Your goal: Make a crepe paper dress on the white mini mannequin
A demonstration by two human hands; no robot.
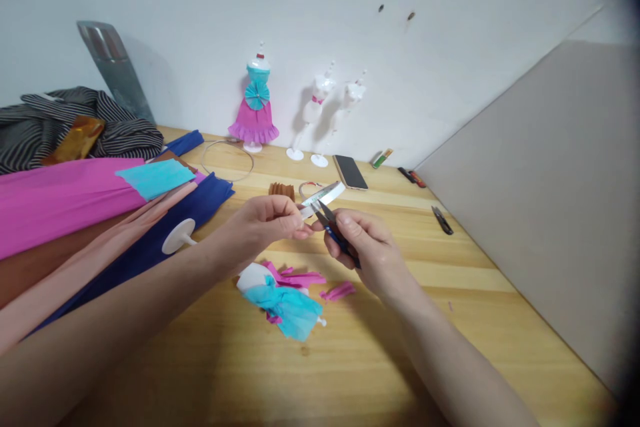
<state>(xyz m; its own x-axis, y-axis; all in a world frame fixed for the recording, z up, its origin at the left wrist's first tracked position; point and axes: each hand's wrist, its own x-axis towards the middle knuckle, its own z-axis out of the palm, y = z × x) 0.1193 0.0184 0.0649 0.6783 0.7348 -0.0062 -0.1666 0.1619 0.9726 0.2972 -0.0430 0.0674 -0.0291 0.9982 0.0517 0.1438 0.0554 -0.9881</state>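
Note:
Pinched in my left hand (277, 219) is a narrow white strip that looks like tape (330, 193), slanting up to the right. My right hand (367, 243) grips small snips (334, 227) with dark blades and a blue handle. The blades are apart, and their tips are at the strip, close to my left fingertips. Below my hands a small white dress form (254, 278) lies on its side, wrapped in turquoise crepe paper (287, 307). Pink paper scraps (339, 291) lie beside it.
Crepe paper sheets (75, 203) and a white stand base (179, 236) are at left. A dressed form (255, 113) and two bare white forms (320, 90) stand along the wall. A phone (351, 172), folded brown paper (282, 191) and a black cutter (442, 220) lie on the table.

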